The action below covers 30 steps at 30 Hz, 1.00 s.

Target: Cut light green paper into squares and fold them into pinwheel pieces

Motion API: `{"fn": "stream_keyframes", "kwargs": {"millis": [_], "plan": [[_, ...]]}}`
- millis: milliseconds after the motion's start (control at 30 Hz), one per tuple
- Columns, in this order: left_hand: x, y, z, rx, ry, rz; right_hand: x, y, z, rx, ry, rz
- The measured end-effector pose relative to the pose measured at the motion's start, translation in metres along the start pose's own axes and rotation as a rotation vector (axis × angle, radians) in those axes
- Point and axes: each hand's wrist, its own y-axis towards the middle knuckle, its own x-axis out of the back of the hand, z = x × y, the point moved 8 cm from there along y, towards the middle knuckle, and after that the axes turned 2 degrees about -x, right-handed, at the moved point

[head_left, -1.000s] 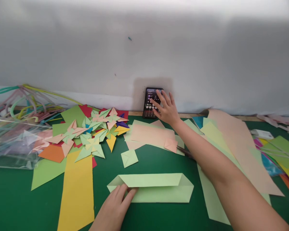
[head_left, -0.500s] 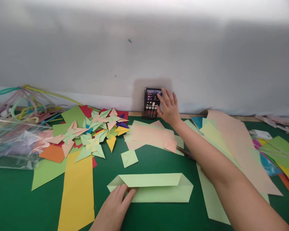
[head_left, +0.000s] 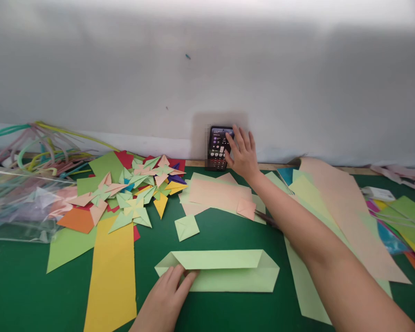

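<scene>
A long sheet of light green paper (head_left: 232, 280), its top edge folded down and its ends creased to points, lies in front of me. My left hand (head_left: 168, 291) grips it near its left end, fingers and thumb curled at the flap's lower edge. At the back, a smartphone (head_left: 217, 145) with a lit screen leans against the wall. My right hand (head_left: 242, 154) reaches over to it with fingers spread, the tips at the screen's right side; whether they touch is hard to tell. Between them rests a small folded green square (head_left: 186, 228).
Folded paper stars (head_left: 134, 184) are heaped at left beside a yellow strip (head_left: 114, 276). Bendable coloured stems (head_left: 48, 147) and a clear plastic bag (head_left: 17, 207) lie farther left. Peach sheets (head_left: 217, 191), a small peach square (head_left: 246, 208) and scissors (head_left: 268, 220) sit by my right forearm.
The view has shifted very slightly. Both hands keep about the same places, the left at the green paper and the right at the smartphone.
</scene>
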Motion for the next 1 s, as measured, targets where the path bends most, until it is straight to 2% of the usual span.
{"fn": "stream_keyframes", "kwargs": {"millis": [500, 1000], "plan": [[0.002, -0.002, 0.001, 0.012, -0.030, -0.042, -0.001, 0.007, 0.002, 0.020, -0.021, 0.010], [0.000, -0.001, 0.002, 0.015, -0.018, 0.004, 0.000, -0.008, -0.009, 0.037, -0.012, -0.001]]}}
